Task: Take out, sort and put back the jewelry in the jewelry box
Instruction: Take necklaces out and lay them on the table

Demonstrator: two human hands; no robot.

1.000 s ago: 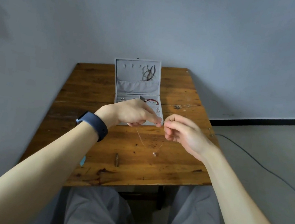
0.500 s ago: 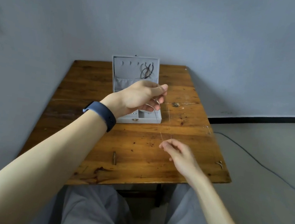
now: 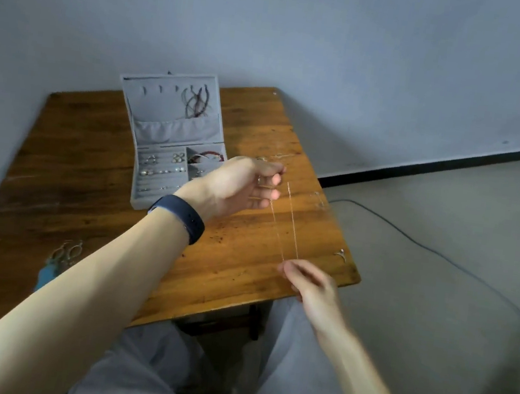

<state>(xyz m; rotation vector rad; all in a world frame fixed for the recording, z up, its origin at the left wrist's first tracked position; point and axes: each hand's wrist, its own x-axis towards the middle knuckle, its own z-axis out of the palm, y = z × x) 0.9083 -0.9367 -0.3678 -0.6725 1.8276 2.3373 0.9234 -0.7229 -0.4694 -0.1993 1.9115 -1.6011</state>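
Here, a thin chain point(image 3: 285, 223) pinched at both ends: top end between the curled fingers of the left hand point(image 3: 242, 188), bottom end at the fingertips of the right hand point(image 3: 310, 285). Stretched in two near-parallel strands above the right part of the worktop point(image 3: 87, 156), just right of the box point(image 3: 170, 166). Box open toward the back, lid point(image 3: 164, 110) upright, dark cords point(image 3: 198, 104) hung inside. Earrings point(image 3: 67, 251) near the left edge; small silver piece point(image 3: 341, 255) by the right.
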